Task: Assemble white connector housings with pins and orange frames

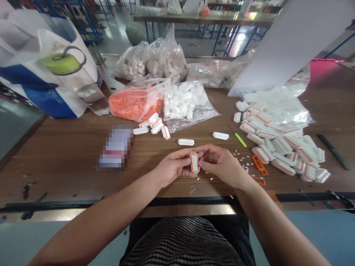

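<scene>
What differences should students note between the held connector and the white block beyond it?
The connector has an orange rim; the white block has none. The connector stands upright between the left hand and right hand; the block lies flat on the table. The connector's face shows rows of holes; the block shows none. Both are oblong.

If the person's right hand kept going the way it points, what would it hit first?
The right hand would probably meet the white connector housing with orange edging first; it sits right at the fingertips.

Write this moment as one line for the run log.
left hand | right hand | both hold | white rectangular plastic connector with orange frame
</scene>
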Demonstrator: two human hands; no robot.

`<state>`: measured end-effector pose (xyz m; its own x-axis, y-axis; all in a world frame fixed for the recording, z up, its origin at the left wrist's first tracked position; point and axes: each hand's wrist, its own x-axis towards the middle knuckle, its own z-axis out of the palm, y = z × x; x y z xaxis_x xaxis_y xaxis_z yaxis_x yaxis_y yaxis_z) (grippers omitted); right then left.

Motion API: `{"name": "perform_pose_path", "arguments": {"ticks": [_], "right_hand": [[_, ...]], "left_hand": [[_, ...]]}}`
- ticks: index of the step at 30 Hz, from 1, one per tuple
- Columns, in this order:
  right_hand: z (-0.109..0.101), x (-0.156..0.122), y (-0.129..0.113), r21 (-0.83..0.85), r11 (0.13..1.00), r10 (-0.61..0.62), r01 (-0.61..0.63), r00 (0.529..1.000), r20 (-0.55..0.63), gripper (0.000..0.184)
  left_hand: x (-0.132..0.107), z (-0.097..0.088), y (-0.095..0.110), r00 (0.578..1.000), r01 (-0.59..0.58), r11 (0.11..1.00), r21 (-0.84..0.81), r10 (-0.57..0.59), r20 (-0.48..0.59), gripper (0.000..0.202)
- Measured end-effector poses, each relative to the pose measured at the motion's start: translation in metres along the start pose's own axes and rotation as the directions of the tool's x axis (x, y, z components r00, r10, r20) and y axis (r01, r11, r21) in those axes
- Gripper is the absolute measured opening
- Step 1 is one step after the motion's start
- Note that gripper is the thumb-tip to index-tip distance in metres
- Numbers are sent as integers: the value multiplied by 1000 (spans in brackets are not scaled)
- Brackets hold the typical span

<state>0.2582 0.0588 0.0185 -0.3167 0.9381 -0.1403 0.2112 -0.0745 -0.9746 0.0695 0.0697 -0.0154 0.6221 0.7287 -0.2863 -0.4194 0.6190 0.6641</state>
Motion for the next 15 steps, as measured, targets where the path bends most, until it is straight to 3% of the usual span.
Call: {"name": "perform_pose_path", "arguments": {"ticks": [3, 8, 15], "right_hand": [[1, 0, 1, -5, 999, -41, 41, 999, 2, 37], [0, -1, -2, 89, 995, -43, 37, 997, 65, 35], [7, -3, 4, 15, 998, -66, 67, 997, -32, 37]], "left_hand": [[0, 0, 0, 1000, -26, 999, 19, 26, -3, 43], [0, 0, 1, 999, -44, 999, -12, 44, -23, 46], [0, 1, 1, 997, -64, 998, 15, 65, -36, 53]]}}
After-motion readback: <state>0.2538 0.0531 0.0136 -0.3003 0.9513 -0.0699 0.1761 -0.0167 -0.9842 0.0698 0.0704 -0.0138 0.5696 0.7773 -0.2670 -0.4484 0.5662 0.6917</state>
